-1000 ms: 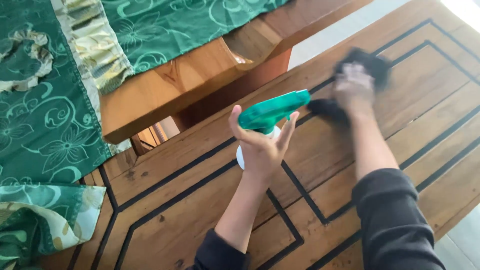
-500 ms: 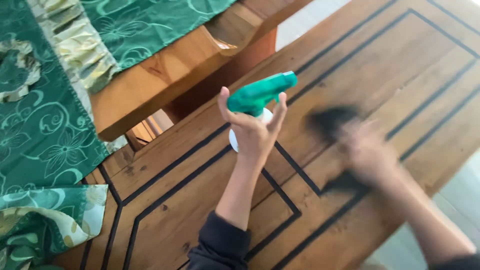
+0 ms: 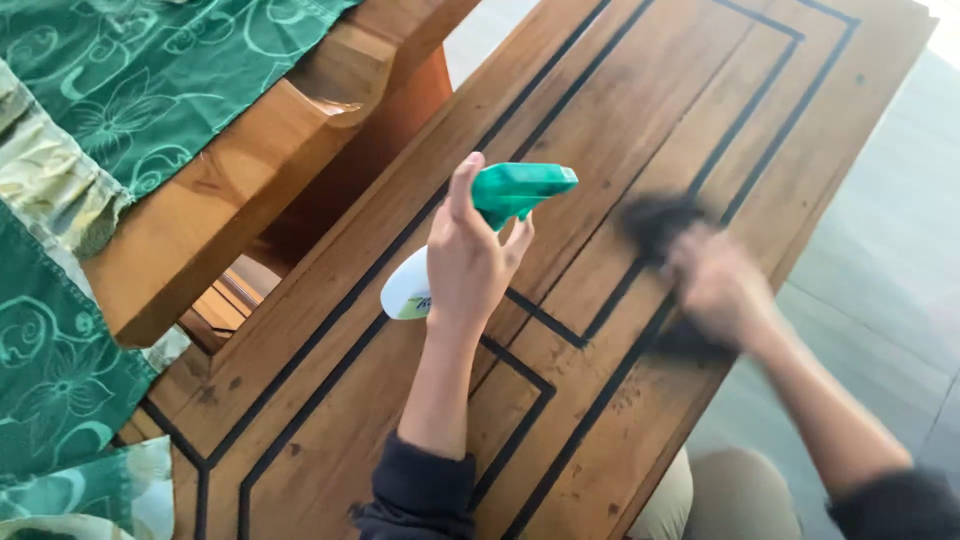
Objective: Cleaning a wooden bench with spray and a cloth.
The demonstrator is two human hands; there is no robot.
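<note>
Hands: both in view above the desk, sleeves dark, forearms bare.
Left hand (image 3: 465,270): closed around the neck of a spray bottle (image 3: 455,250), thumb raised alongside the head, held clear of the desk surface.
Spray bottle: green trigger head pointing right and away from the wearer; white body tilted down to the left, partly hidden behind the left hand.
Right hand (image 3: 722,290): motion-blurred, lying over a dark cloth (image 3: 655,218); whether the fingers grip the cloth or press flat on it cannot be told from the blur.
Dark cloth: black, blurred, on the desk near its right edge; one part shows beyond the fingers, another dark patch shows under the wrist side.
Hand spacing: the two hands are apart, spray head aimed toward the area just left of the cloth.
Desk (image 3: 620,110): brown wood planks with inlaid black lines forming nested rectangles; runs diagonally from lower left to upper right.
Knee (image 3: 720,495): beige trouser fabric visible below the desk's near edge.
Floor (image 3: 880,230): grey tiles, right of the desk.
Bench (image 3: 230,190): wooden, left of the desk and just beside it, further back.
Green fabric (image 3: 150,70): patterned with pale floral outlines, draped over the bench; a cream ruffled strip runs through it at the left.
</note>
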